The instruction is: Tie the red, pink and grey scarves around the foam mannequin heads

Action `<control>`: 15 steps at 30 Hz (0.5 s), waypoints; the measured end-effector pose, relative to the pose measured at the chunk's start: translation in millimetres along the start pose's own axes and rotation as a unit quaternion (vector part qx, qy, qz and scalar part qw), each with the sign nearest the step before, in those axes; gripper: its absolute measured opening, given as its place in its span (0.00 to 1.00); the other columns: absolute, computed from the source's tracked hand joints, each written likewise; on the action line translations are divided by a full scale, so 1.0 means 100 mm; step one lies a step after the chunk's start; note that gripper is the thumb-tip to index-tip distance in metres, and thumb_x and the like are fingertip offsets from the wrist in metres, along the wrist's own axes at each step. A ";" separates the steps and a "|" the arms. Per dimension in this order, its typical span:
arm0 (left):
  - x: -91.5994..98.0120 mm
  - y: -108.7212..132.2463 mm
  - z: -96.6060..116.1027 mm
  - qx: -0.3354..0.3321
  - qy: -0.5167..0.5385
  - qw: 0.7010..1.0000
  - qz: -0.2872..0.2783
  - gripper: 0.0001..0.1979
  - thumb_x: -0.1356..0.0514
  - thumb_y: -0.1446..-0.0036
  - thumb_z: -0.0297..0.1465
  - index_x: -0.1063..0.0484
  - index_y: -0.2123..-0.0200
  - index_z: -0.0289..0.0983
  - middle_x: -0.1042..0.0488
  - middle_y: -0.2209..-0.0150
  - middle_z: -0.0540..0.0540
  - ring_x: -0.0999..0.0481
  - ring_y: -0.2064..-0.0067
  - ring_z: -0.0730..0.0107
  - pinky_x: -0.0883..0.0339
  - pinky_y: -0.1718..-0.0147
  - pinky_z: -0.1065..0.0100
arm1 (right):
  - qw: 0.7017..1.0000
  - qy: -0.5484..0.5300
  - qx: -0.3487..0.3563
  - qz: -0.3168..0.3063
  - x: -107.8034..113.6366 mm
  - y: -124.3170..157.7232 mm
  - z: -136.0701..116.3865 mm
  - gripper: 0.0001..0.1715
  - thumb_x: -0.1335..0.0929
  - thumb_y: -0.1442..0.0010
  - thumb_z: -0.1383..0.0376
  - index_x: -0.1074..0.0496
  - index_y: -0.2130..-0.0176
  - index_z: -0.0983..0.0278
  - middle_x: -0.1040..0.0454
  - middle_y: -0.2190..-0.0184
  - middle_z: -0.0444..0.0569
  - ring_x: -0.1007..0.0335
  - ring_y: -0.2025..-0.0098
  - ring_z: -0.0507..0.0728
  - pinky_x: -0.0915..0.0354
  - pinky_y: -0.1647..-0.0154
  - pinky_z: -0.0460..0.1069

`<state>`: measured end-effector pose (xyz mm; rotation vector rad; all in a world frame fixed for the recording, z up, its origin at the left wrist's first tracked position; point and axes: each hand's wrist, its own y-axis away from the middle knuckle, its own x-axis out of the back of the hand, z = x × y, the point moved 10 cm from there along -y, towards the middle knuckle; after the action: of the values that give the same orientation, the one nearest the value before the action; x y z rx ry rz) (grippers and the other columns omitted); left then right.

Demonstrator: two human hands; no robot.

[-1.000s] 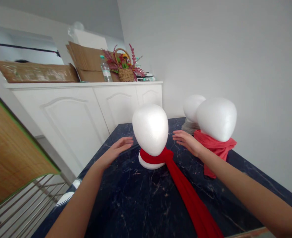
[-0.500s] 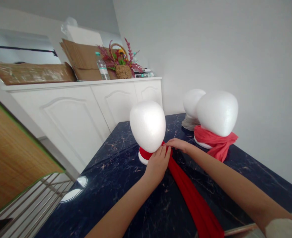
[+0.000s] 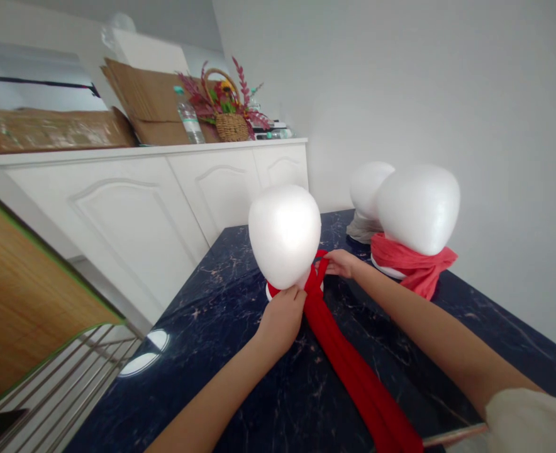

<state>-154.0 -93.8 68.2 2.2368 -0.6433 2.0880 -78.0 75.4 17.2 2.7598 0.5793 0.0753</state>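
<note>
A white foam head [image 3: 285, 234] stands on a dark blue marbled table [image 3: 202, 377] with a red scarf [image 3: 348, 358] around its neck. One long end of the scarf runs down toward the near edge. My left hand [image 3: 283, 314] is closed on the scarf at the front of the neck. At the right side of the neck, my right hand [image 3: 340, 263] pinches a red loop that stands out from the neck.
To the right, another foam head [image 3: 419, 207] wears a coral scarf [image 3: 410, 261]; behind it a third [image 3: 370, 189] has a grey cloth. A white cabinet [image 3: 131, 220] holds boxes, a bottle and a flower basket [image 3: 231, 127]. A metal rack [image 3: 89, 365] is at left.
My left hand has shifted left and closed on the scarf at the neck. My right hand has drawn part of the scarf out into a raised loop. The view has shifted slightly.
</note>
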 end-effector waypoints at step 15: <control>-0.02 -0.07 -0.01 -0.003 -0.042 0.998 0.046 0.11 0.51 0.37 0.23 0.31 0.57 0.35 0.27 0.55 0.41 0.26 0.55 0.58 0.30 0.56 0.60 | 0.988 0.142 0.024 -0.049 -0.19 0.35 0.11 0.12 0.26 0.51 0.72 0.31 0.78 0.67 0.30 0.83 0.43 0.33 0.78 0.49 0.32 0.74 0.44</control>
<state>-152.6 -86.8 68.0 2.3461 -0.7714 2.0369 -80.3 34.5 17.8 2.7807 0.7971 0.4420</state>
